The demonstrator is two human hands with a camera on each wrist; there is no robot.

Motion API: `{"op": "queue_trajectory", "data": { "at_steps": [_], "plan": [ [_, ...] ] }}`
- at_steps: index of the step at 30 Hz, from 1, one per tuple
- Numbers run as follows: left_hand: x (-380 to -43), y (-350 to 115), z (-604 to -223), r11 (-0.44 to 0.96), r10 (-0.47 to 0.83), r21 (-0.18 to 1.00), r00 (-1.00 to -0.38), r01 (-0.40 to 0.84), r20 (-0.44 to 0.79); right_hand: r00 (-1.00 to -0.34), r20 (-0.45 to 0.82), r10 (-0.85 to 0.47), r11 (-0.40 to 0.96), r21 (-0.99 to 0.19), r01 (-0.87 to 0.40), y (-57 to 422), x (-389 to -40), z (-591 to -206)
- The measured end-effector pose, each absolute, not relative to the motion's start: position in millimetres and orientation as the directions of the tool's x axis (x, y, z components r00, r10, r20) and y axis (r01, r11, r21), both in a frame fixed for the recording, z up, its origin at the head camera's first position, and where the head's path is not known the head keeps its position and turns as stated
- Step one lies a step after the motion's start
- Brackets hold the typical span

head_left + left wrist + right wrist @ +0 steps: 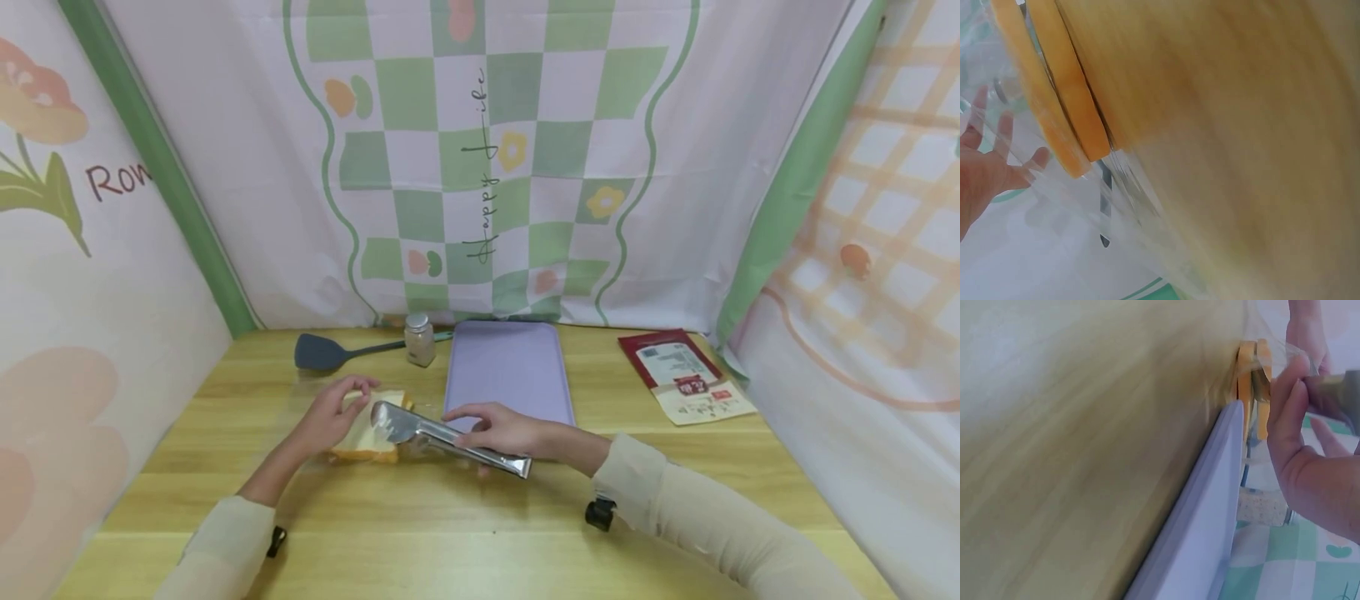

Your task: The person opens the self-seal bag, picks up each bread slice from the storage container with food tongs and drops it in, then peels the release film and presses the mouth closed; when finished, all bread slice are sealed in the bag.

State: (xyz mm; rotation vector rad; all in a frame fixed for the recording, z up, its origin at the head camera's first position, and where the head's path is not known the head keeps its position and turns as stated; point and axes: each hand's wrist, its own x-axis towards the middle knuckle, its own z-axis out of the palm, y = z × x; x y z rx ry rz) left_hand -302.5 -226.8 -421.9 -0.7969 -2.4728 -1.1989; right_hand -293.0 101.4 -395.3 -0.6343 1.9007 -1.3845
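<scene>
Head view, clock centred on the bread, twelve o'clock towards the backdrop. At eleven, the head of a dark spatula lies on the wooden table, its handle passing behind the jar towards one o'clock. At ten, the left hand is at the edge of the bread; the left wrist view shows its fingers spread and grasping nothing, seen through clear film. Whether they touch that film cannot be told.

At the centre is the sliced bread, flat on the table inside a clear plastic bag; two crust edges, side by side, are visible from the left wrist. At one o'clock a lidded glass jar stands upright.

Metal tongs slant from the bread towards four o'clock, broad end over the slices; whether they pinch a slice cannot be told. At two o'clock lies a lilac tray. The right hand, at three, grasps the tongs by the shank, near the tray's front edge. Farther out, just above three, a red-and-cream pouch lies flat.
</scene>
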Motion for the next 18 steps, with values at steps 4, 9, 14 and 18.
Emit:
{"op": "queue_trajectory", "data": {
  "at_steps": [4, 9, 14, 18],
  "plan": [
    [-303, -227, -422, 0.513, 0.353, 0.639, -0.820, 0.572, 0.451, -0.611, -0.233, -0.757, 0.304, -0.953, -0.014, 109, -294, -393],
    [-302, -226, -421, 0.517, 0.346, 0.654, -0.834, 0.552, 0.430, -0.591, -0.207, -0.779, 0.302, -0.951, -0.065, 120, -294, -390],
    [-301, -226, -421, 0.508, 0.340, 0.665, -0.837, 0.547, 0.429, -0.561, -0.170, -0.810, 0.292, -0.947, -0.136, 132, -293, -386],
    [-302, -226, -422, 0.511, 0.342, 0.657, -0.832, 0.555, 0.437, -0.549, -0.161, -0.821, 0.291, -0.943, -0.159, 145, -292, -381]
  ]
}}
